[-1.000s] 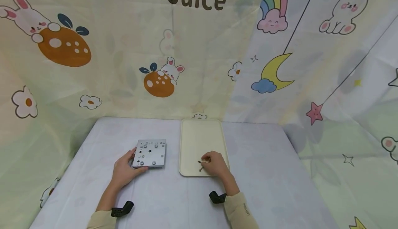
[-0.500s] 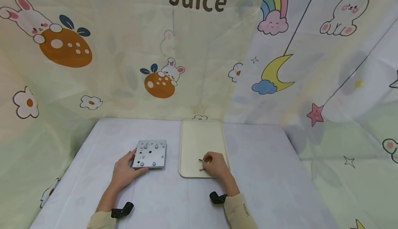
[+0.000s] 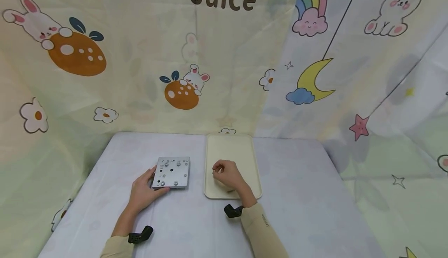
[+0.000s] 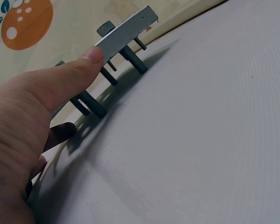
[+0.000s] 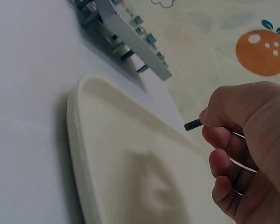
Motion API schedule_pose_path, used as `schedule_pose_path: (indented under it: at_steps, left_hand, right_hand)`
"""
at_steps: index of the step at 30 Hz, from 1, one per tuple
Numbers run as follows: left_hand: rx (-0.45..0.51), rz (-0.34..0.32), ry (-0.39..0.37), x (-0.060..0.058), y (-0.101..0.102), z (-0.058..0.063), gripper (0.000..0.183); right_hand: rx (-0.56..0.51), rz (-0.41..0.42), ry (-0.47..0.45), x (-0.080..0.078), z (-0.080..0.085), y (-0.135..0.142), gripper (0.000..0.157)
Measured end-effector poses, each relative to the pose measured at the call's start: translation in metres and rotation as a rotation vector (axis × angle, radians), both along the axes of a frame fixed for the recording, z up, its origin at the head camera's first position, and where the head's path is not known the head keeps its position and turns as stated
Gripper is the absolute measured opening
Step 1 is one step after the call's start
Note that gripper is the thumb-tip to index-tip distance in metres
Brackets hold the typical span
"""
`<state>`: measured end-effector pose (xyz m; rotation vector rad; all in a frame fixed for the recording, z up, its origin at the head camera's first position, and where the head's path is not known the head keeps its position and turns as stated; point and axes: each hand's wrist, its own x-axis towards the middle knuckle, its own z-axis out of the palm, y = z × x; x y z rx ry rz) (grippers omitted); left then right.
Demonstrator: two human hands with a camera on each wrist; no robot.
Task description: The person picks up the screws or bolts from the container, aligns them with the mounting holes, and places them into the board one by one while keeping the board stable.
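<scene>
A square silver metal plate (image 3: 180,174), set with several bolts and dotted with small holes, is gripped at its near left corner by my left hand (image 3: 142,192). From the left wrist, the thumb presses the plate's edge (image 4: 130,30), while bolt shanks and pins stick out below the plate. My right hand (image 3: 229,175) is above the cream tray (image 3: 229,147). In the right wrist view, thumb and forefinger pinch a dark screw (image 5: 193,124), its threaded end poking out and its head hidden by the fingers. Another small screw (image 3: 231,190) lies on the tray beneath that wrist.
The tray stands right of the plate, its raised rim (image 5: 74,112) seen close from the right wrist. Both rest on a white cloth-covered table (image 3: 294,195). A printed curtain (image 3: 231,55) hangs behind the table's far edge.
My right hand has lifted from the tray floor with the screw and shifted up and left, uncovering the other screw. The left hand keeps its grip on the plate.
</scene>
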<state>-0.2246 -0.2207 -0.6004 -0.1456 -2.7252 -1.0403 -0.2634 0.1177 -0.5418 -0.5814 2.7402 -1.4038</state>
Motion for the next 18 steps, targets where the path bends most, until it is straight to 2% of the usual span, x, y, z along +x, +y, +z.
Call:
schedule_pose_path:
  at_steps: [5, 10, 14, 18]
  left_hand:
    - [0.007, 0.01, -0.011, 0.0, 0.002, 0.002, 0.112]
    - [-0.006, 0.014, -0.025, -0.001, 0.004, 0.002, 0.112]
    - [-0.002, 0.012, -0.011, -0.002, 0.003, 0.002, 0.111]
    - [-0.015, 0.014, 0.004, -0.001, 0.002, 0.001, 0.11]
  right_hand:
    - [0.034, 0.06, 0.018, -0.013, 0.011, -0.026, 0.011]
    - [0.098, 0.084, 0.022, -0.022, 0.02, -0.054, 0.008]
    - [0.14, 0.109, 0.047, -0.024, 0.028, -0.078, 0.009]
    - [0.154, 0.143, 0.029, -0.021, 0.036, -0.099, 0.008]
